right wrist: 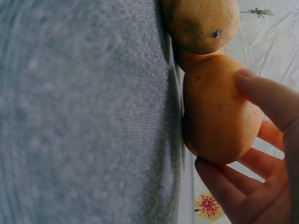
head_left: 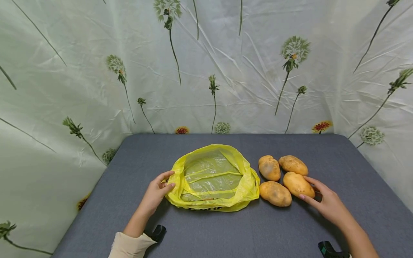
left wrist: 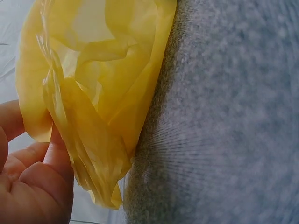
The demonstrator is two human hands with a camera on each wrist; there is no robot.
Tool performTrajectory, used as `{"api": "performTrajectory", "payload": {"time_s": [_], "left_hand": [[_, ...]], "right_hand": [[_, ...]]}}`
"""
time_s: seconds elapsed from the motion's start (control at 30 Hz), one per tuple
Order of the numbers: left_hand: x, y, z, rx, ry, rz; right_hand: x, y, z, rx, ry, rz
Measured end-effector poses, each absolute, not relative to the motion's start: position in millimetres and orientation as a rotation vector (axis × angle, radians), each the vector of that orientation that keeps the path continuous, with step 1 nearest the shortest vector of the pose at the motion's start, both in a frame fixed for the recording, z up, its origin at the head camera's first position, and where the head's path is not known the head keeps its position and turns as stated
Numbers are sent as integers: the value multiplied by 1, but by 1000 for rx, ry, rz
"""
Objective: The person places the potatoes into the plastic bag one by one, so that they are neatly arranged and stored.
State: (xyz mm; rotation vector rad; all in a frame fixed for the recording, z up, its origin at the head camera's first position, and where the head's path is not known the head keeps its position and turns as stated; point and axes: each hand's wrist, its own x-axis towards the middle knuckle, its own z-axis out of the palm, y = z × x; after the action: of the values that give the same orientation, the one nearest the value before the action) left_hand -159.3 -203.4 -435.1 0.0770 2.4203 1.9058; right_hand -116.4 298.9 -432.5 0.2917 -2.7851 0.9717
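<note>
A yellow plastic bag [head_left: 211, 205] lies on the table, its mouth spread wide and facing up. At its left edge my left hand [head_left: 157, 195] holds the rim between thumb and fingers; the left wrist view shows the thin bag film [left wrist: 107, 93] bunched beside the fingers. To the bag's right, several potatoes sit close together. My right hand [head_left: 330, 204] grips the nearest one, a potato [head_left: 298, 184] that rests on the table, thumb on one side and fingers round the other. In the right wrist view this potato [right wrist: 219, 112] lies against another potato [right wrist: 203, 23].
Other potatoes lie between bag and right hand: one at front [head_left: 275, 194], one behind it [head_left: 269, 167] and one at the back right [head_left: 293, 165]. The table [head_left: 219, 233] has a dark grey cloth. A flower-print curtain [head_left: 200, 71] hangs behind it and at both sides.
</note>
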Motion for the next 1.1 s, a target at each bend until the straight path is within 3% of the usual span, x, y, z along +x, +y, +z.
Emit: {"api": "performTrajectory", "payload": {"time_s": [0.63,1.1], "left_hand": [[-157,-199,-423,48,2396,1903],[-147,-194,-407,68,2404,1894]], "right_hand": [[-121,287,-416,397,-2592,917],[-140,253,-397,547,-2501,894]]}}
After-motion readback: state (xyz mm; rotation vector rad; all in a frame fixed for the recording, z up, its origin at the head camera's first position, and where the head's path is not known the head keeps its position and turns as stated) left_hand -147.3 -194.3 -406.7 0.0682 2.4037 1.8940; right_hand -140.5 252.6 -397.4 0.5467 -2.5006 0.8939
